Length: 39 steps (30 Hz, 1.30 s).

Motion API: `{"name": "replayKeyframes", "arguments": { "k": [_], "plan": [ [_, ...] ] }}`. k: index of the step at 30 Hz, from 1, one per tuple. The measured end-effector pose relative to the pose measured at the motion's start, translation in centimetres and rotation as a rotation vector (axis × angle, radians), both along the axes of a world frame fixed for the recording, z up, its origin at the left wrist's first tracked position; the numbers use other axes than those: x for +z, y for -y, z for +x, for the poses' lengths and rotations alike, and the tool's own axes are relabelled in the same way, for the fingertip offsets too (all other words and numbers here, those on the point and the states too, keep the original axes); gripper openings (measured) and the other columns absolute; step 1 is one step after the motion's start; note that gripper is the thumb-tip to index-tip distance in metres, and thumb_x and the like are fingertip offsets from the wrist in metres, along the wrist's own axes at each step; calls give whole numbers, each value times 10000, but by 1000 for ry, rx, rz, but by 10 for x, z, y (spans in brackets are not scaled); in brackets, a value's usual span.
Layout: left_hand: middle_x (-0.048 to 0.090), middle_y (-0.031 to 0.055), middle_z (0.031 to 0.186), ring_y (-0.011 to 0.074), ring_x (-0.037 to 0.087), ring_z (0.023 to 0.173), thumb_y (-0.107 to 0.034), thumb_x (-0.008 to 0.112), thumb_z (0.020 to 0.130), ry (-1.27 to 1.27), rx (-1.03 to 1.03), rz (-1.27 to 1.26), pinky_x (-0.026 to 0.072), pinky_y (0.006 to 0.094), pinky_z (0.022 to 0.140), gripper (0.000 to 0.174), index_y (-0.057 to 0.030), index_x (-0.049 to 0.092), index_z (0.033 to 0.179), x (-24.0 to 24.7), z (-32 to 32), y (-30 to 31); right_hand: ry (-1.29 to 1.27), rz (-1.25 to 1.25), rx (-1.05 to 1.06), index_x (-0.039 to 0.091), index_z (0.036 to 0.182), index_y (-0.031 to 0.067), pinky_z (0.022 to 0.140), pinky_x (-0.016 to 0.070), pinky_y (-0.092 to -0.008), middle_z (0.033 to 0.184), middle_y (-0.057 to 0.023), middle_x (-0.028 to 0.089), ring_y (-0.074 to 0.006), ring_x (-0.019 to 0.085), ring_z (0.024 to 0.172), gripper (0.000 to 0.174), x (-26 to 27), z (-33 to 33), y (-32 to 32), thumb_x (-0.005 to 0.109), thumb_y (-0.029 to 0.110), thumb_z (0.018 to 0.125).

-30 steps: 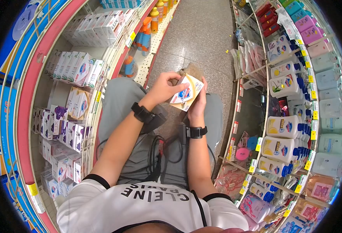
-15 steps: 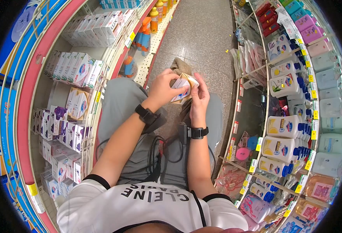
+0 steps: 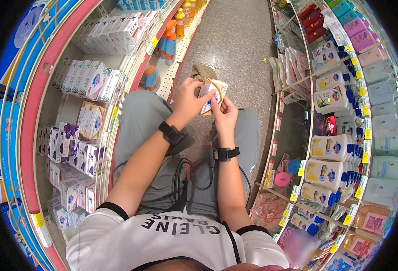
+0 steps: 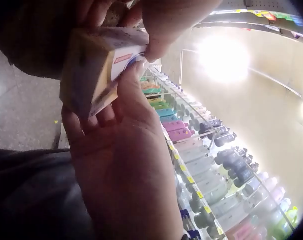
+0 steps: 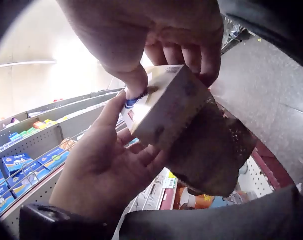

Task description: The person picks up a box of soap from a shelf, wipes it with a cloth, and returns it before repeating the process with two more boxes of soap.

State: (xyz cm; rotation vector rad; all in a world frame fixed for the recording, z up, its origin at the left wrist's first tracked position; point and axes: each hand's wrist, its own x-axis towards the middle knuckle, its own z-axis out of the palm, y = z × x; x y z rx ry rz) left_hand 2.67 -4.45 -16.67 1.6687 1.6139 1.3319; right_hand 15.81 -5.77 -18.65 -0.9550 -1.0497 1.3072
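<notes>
Both hands hold a small white soap box point(image 3: 218, 85) with gold edging and a blue logo, out in front of the knees. My left hand point(image 3: 186, 105) grips it from the left, thumb laid across the printed face. On the right side, my right hand point(image 3: 226, 121) pinches it, its thumb also on the front and fingers behind. A brown cloth point(image 3: 203, 71) bunches just past the left fingers; in the right wrist view this cloth point(image 5: 211, 150) hangs against the box's underside. The two thumbs nearly meet in the left wrist view, over the logo of the box point(image 4: 99, 70).
On the left, a shelf rack point(image 3: 43, 113) holds rows of boxed soap point(image 3: 90, 81). Bottles of body wash point(image 3: 329, 147) line the shelves on the right. Speckled floor tiles point(image 3: 226, 40) run between them. Black cables point(image 3: 181, 180) lie over the lap.
The box has been tipped and turned between the hands, now showing a side along with its face. My right hand has shifted from its right edge onto its front. The cloth has moved left.
</notes>
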Motion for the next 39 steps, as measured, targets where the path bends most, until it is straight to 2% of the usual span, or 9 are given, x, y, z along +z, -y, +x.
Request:
{"name": "replayKeyframes", "arguments": {
  "k": [3, 6, 12, 15, 19, 20, 26, 32, 39],
  "plan": [
    [536, 61, 868, 98, 529, 550, -261, 736, 743, -18, 4, -3, 421, 221, 481, 373, 56, 626, 905, 3, 1, 2, 7, 14, -10, 499, 1184, -93, 836, 466, -243, 1103, -106, 590, -114, 569, 964, 374, 0, 0, 0, 616, 44, 856],
    [562, 119, 859, 236, 589, 740, -351, 712, 745, 65, 35, -70, 458, 339, 629, 427, 40, 631, 896, 6, 3, 2, 32, 45, -64, 513, 1160, -84, 827, 468, -246, 1084, -106, 598, -110, 573, 948, 358, -2, -4, -1, 626, 64, 854],
    [537, 95, 834, 136, 524, 640, -325, 625, 842, 424, -117, -55, 405, 276, 559, 387, 58, 618, 898, 1, 4, -3, -178, -229, 61, 517, 1132, -18, 768, 490, -257, 1033, -65, 607, -117, 590, 892, 364, -3, 8, 2, 641, 190, 860],
    [551, 64, 809, 157, 502, 647, -313, 594, 863, 385, -63, -44, 395, 278, 595, 338, 22, 637, 878, 9, 1, -2, -475, -257, 45, 481, 1163, 41, 810, 481, -335, 1071, -50, 588, -176, 585, 946, 376, 1, 19, 5, 586, 273, 887],
    [634, -37, 887, 211, 494, 738, -278, 589, 843, -156, 227, 124, 392, 302, 701, 217, -84, 683, 868, 11, -11, 1, -719, -210, 44, 464, 1228, 128, 948, 366, -463, 1207, -88, 532, -253, 494, 1108, 439, 3, 35, 0, 545, 382, 879],
    [643, 52, 927, 171, 531, 865, -94, 598, 795, -83, 191, 64, 413, 283, 779, 189, -11, 667, 950, 19, -13, 3, -736, -232, 48, 457, 1238, 132, 950, 360, -464, 1226, -95, 520, -258, 481, 1122, 461, 2, 37, -1, 545, 401, 874],
    [559, 74, 1171, 150, 484, 1127, 88, 545, 746, 894, -157, -82, 396, 276, 925, 434, 9, 563, 1172, 28, -12, 2, -728, -327, 59, 453, 1250, 164, 964, 333, -472, 1272, -106, 488, -262, 442, 1142, 454, -1, 27, 0, 498, 435, 890],
    [506, 75, 1239, 159, 488, 1128, 119, 590, 702, 885, -247, -153, 403, 275, 949, 591, 1, 474, 1269, 24, -13, 0, -789, -322, 91, 400, 1302, 191, 985, 288, -451, 1312, -48, 462, -223, 423, 1191, 459, 0, 21, 2, 489, 403, 906],
    [489, 117, 1255, 205, 494, 1122, -42, 703, 698, 448, -393, -246, 383, 323, 974, 655, -29, 437, 1296, -6, -13, -4, -834, -260, 217, 376, 1320, 125, 1031, 277, -487, 1315, -72, 451, -284, 390, 1234, 502, 6, 20, 4, 485, 389, 907]
  ]
}}
